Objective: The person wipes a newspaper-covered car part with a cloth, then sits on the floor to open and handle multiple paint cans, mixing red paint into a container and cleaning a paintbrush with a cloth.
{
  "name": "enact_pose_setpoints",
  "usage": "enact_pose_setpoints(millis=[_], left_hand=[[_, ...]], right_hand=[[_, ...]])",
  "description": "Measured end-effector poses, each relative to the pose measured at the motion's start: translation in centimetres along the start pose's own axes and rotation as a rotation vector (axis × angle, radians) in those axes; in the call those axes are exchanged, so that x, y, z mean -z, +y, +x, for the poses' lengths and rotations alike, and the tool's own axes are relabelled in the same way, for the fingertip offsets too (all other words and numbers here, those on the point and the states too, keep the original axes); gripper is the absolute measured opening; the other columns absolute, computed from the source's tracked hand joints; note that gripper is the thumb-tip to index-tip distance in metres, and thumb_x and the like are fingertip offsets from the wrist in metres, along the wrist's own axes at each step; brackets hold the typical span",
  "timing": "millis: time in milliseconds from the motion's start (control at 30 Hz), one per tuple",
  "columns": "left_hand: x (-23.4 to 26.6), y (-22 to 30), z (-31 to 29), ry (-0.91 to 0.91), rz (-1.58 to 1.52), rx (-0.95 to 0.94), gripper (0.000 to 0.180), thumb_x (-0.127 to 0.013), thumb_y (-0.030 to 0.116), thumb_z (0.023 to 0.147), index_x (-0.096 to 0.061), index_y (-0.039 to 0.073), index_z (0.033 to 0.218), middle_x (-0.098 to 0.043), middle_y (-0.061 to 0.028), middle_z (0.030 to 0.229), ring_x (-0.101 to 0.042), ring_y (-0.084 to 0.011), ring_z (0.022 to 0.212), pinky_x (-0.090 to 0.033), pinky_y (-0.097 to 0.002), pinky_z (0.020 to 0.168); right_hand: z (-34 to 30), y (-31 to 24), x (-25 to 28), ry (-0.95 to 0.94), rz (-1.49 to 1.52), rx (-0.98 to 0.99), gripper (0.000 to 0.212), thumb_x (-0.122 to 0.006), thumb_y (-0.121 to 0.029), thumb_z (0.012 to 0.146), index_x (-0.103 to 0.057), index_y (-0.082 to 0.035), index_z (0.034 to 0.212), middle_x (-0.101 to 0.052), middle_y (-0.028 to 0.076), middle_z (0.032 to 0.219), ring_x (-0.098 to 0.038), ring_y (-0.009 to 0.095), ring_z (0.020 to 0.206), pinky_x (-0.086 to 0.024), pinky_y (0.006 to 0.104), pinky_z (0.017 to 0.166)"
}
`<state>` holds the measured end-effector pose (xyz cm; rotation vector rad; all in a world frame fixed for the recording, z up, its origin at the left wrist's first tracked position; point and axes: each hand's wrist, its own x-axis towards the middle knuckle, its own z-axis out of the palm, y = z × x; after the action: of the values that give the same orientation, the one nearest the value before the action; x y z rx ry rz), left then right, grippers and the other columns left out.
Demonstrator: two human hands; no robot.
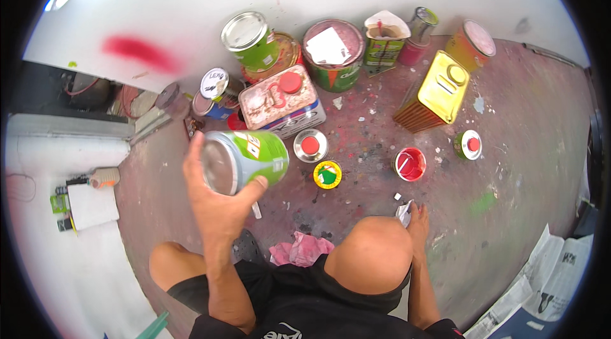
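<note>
My left hand (219,208) is wrapped round a green and grey paint can (264,154), tipped on its side above the floor. Beside my right knee, my right hand (417,229) pinches a crumpled white piece of paper (403,213); the knee hides part of that hand. Just right of the can stand a small round tin with a red cap (310,145) and a yellow-rimmed tin with a green centre (328,175). Ahead of my right hand, an open cup of red paint (409,164) has a pale stick in it.
Large paint cans (334,52) line the white wall, beside a stained rectangular can (283,100). Further right are a tall yellow metal can (436,94) and a small red-capped tin (471,145). A pink rag (301,250) lies near my legs, newspaper (541,282) at lower right.
</note>
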<state>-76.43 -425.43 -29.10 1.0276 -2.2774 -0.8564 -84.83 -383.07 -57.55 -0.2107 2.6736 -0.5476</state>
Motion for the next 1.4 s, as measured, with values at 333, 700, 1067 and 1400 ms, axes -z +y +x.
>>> enact_pose_setpoints(millis=[333,700,1067,1400], left_hand=[[-8.7,10.9,14.4,0.006,-0.001,-0.334,0.110,-0.097,0.033,0.071,-0.048,-0.002,0.163,-0.057,-0.0249,0.152,-0.056,-0.0390,0.144,-0.046,-0.0475,0.123],[-7.6,11.7,16.4,0.069,0.073,-0.419,0.103,-0.097,0.022,0.075,-0.049,-0.002,0.162,-0.058,-0.0233,0.153,-0.058,-0.0345,0.142,-0.047,-0.0455,0.121],[-12.2,9.7,19.9,0.036,0.149,-0.476,0.104,-0.097,0.026,0.072,-0.051,-0.004,0.160,-0.060,-0.0224,0.150,-0.058,-0.0344,0.142,-0.046,-0.0446,0.122],[-25.0,8.6,22.7,-0.259,0.248,-0.401,0.107,-0.089,0.039,0.075,-0.046,0.000,0.164,-0.049,-0.0304,0.161,-0.048,-0.0469,0.151,-0.040,-0.0540,0.126]], right_hand=[[2.9,-7.1,3.4,0.476,0.272,0.273,0.050,-0.087,-0.019,0.093,-0.071,-0.002,0.138,-0.068,0.024,0.141,-0.062,0.044,0.131,-0.050,0.0533,0.111],[27.7,-34.6,6.2,0.518,0.193,0.875,0.041,-0.080,-0.025,0.097,-0.076,-0.006,0.133,-0.076,0.017,0.127,-0.067,0.038,0.126,-0.054,0.0500,0.106],[26.9,-33.8,15.0,0.574,1.530,0.480,0.036,-0.055,-0.032,0.121,-0.068,-0.001,0.133,-0.074,0.006,0.113,-0.070,0.014,0.098,-0.061,0.0317,0.086],[18.5,-24.1,19.1,0.722,1.571,0.328,0.038,-0.051,-0.025,0.122,-0.053,0.003,0.146,-0.069,0.017,0.134,-0.072,0.025,0.123,-0.064,0.0418,0.104]])
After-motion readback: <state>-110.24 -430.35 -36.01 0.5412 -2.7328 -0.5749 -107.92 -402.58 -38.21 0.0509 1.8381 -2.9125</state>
